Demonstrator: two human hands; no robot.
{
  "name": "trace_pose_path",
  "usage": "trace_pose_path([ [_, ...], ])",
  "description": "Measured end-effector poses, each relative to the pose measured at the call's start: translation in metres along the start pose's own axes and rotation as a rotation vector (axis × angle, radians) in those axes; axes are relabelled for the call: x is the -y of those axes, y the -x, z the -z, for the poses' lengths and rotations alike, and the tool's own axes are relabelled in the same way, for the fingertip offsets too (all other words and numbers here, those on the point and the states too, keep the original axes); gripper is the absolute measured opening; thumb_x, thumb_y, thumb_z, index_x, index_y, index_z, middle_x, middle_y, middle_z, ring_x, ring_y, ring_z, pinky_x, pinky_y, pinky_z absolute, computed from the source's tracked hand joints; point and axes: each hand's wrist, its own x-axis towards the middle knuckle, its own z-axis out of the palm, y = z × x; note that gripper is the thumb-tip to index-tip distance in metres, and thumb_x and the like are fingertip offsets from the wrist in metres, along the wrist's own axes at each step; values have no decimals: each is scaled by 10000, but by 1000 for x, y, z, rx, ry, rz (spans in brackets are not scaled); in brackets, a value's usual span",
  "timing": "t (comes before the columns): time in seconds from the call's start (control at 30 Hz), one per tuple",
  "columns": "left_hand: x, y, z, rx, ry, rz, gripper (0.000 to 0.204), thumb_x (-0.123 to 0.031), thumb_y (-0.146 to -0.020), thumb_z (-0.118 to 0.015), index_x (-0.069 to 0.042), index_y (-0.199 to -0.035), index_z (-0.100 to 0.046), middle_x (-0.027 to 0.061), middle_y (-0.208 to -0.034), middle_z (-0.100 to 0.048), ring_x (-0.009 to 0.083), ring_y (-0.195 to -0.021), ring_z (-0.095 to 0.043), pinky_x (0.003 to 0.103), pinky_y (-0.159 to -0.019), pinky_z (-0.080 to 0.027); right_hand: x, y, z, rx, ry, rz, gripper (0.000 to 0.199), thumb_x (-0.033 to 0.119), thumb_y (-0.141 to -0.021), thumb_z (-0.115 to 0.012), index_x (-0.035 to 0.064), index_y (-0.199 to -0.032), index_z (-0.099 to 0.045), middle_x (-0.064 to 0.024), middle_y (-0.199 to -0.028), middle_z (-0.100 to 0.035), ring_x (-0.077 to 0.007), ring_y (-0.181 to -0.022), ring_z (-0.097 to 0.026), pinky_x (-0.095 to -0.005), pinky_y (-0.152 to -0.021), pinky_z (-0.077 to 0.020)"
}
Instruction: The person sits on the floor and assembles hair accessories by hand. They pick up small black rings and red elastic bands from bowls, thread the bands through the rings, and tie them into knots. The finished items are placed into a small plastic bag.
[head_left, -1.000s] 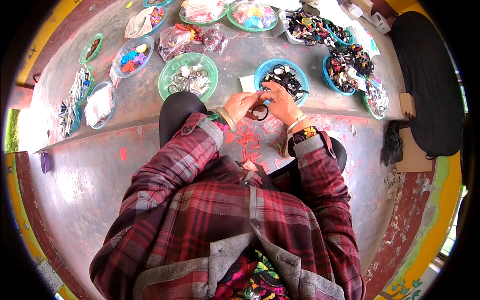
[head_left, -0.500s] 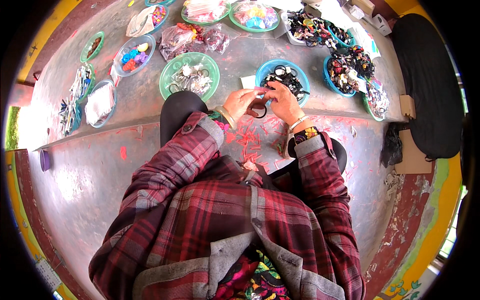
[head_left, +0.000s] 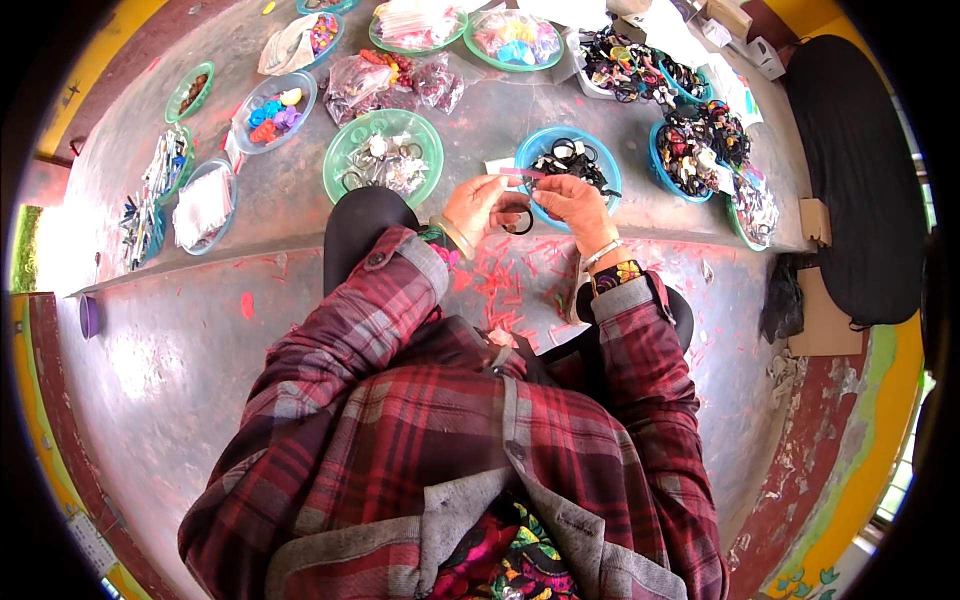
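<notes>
Both my hands meet over the raised ledge, just in front of a blue basket (head_left: pixel 527 140) of black hair ties. My left hand (head_left: pixel 478 208) is closed, its fingertips pinching a black hair tie (head_left: pixel 518 232) whose loop hangs below them. A thin pink strip (head_left: pixel 520 172) sticks out at the fingertips between the two hands. My right hand (head_left: pixel 575 208) is closed too, thumb and fingers pinched at the strip's right end; the small part between its fingertips is mostly hidden. Close by on the left stands a green basket (head_left: pixel 333 170) with small white and clear pieces.
More baskets line the ledge: a blue one (head_left: pixel 655 160) heaped with hair ties at right, a pale blue one (head_left: pixel 240 135) with coloured pieces at left. Bags of dark red pieces (head_left: pixel 360 85) lie behind. Pink strip scraps (head_left: pixel 495 285) litter the lower floor below my hands.
My right hand has drawn slightly right and down, opening a small gap between the hands. The pink strip shows more clearly now. The black loop still hangs at my left hand.
</notes>
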Motion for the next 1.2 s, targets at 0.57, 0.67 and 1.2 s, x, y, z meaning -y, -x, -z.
trace_pose_path([
  [0.57,-13,10,-9,95,66,-15,298,-206,-890,-469,36,-1055,-520,140,-1012,-579,219,-910,-581,310,-769,-485,17,14,-11,-63,-220,-5,102,104,-791,-605,3,-782,-617,-7,-701,-586,-84,-628,-536,-211,-586,-438],
  [0.67,-17,19,-12,40,-3,24,265,-169,-871,-502,36,-1034,-545,134,-991,-595,201,-886,-591,290,-738,-492,14,24,-16,-45,-321,-2,92,89,-804,-589,0,-797,-611,-17,-715,-589,-97,-649,-557,-215,-621,-458],
  [1.2,-26,122,-40,-8,-48,127,240,-121,-858,-518,65,-1005,-554,140,-972,-602,199,-861,-600,265,-752,-495,19,131,-49,-11,-395,-20,109,113,-819,-578,16,-835,-625,-55,-774,-627,-120,-684,-578,-238,-640,-454],
])
